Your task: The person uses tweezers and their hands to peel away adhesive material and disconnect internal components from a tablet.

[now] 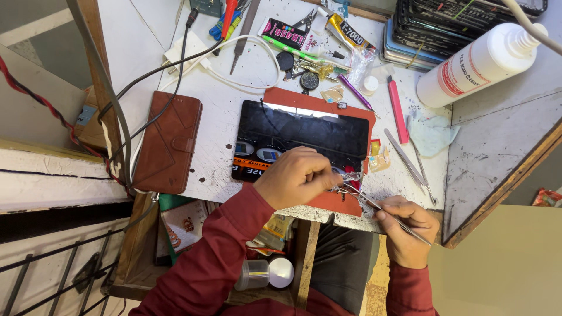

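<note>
A: While the left hand (295, 175) pinches a small clear bit of film (351, 176) at the lower right corner of the flat black glass tablet (301, 137), what's the right hand (407, 225) got?

B: Thin metal tweezers (374, 205), gripped tight — tips right by that film. Tablet lies on a red mat (351, 108) on the white scuffed surface (222, 105).

A: Nearby?

B: Brown leather wallet case (168, 142) to the left, white plastic bottle (480, 61) at the top right — both well apart from the hands.

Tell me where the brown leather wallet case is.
Head view, left side: the brown wallet case lies closed on the white bench, left of the dark tablet, under black cables.
</note>
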